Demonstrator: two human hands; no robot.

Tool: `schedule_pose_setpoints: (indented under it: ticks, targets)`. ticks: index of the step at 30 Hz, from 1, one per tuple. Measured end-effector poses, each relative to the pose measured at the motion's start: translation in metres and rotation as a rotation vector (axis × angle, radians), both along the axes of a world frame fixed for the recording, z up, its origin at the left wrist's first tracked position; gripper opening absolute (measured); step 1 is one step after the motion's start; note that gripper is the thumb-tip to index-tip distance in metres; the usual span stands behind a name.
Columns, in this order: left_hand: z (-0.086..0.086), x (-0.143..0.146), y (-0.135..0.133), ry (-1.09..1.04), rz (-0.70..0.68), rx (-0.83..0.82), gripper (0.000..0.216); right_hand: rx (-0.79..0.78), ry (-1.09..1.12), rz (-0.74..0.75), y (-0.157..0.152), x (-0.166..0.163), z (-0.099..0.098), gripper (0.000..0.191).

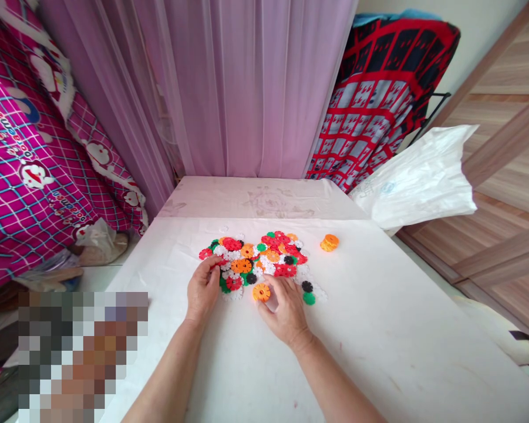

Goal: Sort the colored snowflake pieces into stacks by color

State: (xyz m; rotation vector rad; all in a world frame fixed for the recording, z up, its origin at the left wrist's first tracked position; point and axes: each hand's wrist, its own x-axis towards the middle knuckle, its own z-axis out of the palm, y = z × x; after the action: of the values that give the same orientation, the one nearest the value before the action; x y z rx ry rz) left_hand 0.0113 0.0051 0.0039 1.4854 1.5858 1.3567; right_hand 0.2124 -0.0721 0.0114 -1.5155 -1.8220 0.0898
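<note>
A loose pile of small notched plastic discs (242,266) in red, orange, white, green and black lies on the white-covered table (229,364). My right hand (288,308) is at the pile's near side, thumb and index finger pinching an orange notched disc (261,292), perhaps more than one stacked. At the left edge of the pile, my left hand (204,289) has its fingers curled with the tips on or near red and white discs; whatever is between them is hidden. Apart from the pile, a small stack of orange discs (330,242) sits to the right.
Purple curtains (246,88) hang behind the table. A white plastic bag (423,182) is at the table's right rear edge, before a red-and-black patterned cloth (374,106). A pink checked cloth (48,135) hangs at left. Wooden doors (506,176) stand at right.
</note>
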Motion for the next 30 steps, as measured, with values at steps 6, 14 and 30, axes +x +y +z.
schedule_pose_setpoints:
  ticks: [6, 14, 30]
  targets:
    - [-0.0016, -0.0004, 0.0001, 0.006, -0.002, 0.006, 0.030, -0.003, -0.032, 0.004, 0.0004, -0.0002, 0.0010, 0.046]
    - [-0.0026, -0.0006, -0.0006, 0.005, -0.008, -0.004, 0.031, -0.032, -0.035, 0.012, 0.0006, 0.0000, 0.0008, 0.046]
    - [-0.0005, -0.0001, -0.0005, -0.004, -0.011, 0.005, 0.030, -0.042, -0.058, -0.008, 0.0009, -0.0009, 0.0007, 0.044]
